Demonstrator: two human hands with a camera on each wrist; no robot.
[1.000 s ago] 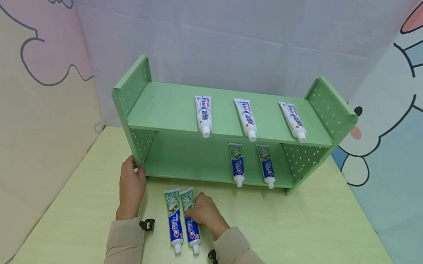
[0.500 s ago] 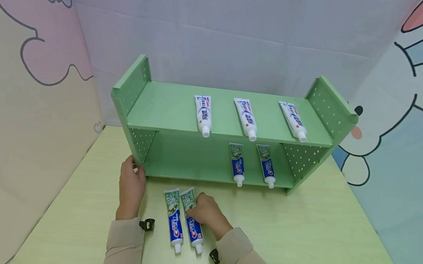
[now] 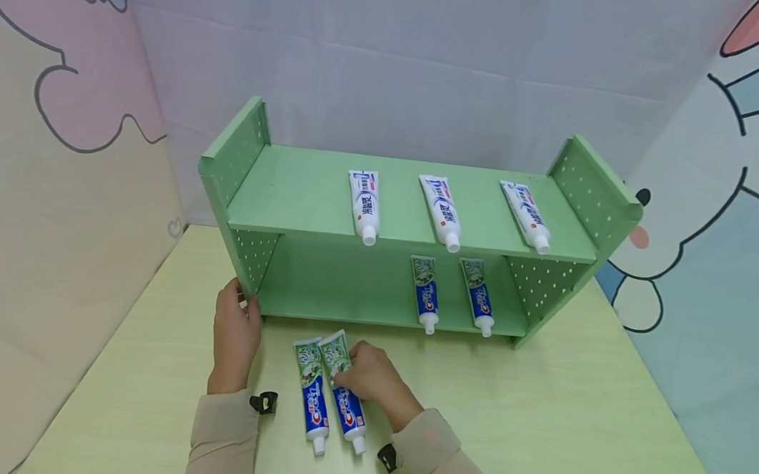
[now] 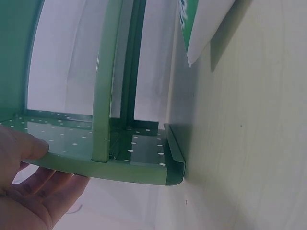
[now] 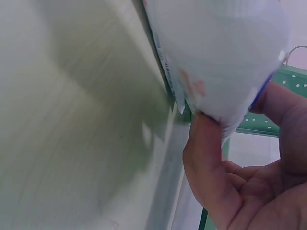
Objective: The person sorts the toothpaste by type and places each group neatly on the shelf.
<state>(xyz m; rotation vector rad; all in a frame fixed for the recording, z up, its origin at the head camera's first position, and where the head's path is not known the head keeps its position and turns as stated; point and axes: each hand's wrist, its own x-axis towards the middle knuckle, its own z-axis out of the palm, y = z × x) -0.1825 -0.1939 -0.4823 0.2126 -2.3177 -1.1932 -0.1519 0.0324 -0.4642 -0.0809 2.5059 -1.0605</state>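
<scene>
In the head view a green two-tier shelf (image 3: 304,194) stands on the table. My left hand (image 3: 235,344) grips the front edge of its left side panel; the left wrist view has the thumb inside the perforated panel (image 4: 129,173) and the fingers outside. My right hand (image 3: 377,381) pinches a blue-and-green Crest toothpaste tube (image 3: 349,411) by its sides. The right wrist view shows that tube's pale underside (image 5: 220,52) tipped up over the table, thumb and fingers on opposite edges. A matching toothpaste tube (image 3: 314,398) lies just left of it, cap toward me.
Three white toothpaste tubes (image 3: 441,210) lie spaced along the upper tier, caps forward. Two Crest tubes (image 3: 426,297) rest on the right half of the lower tier. A grey cloth wall (image 3: 401,73) rises behind, with cartoon-printed walls (image 3: 705,297) at the sides.
The tube in my right hand has tilted, its crimped end lifting and shifting forward and its cap swinging slightly right. My left hand stays on the shelf.
</scene>
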